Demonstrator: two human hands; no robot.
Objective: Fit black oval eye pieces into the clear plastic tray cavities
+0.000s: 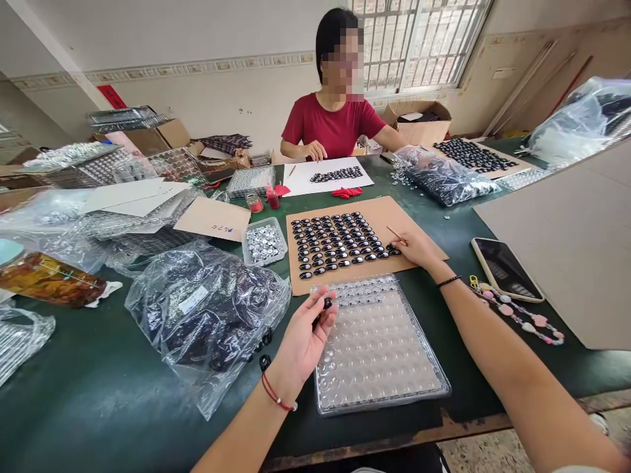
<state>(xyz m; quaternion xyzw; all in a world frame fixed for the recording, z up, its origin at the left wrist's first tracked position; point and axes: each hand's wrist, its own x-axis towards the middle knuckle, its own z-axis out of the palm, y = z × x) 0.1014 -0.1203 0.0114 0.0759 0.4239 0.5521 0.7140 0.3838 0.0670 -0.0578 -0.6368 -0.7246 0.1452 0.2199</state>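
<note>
My left hand [306, 335] is closed on a small black oval piece [327, 303], held over the left edge of a clear plastic blister tray [389, 387]. My right hand [413, 248] pinches a thin wooden stick [396, 234] at the right edge of a brown cardboard sheet [424, 253]. Rows of black oval pieces [340, 242] lie on that sheet. The stick's tip touches the nearest row at its right end.
A plastic bag of black pieces [207, 309] lies to my left, with a small tray of silver bits [265, 243] behind it. A phone [506, 269] and bead chain [517, 315] lie to the right. A person in a red shirt [335, 125] works opposite over a white sheet [305, 180].
</note>
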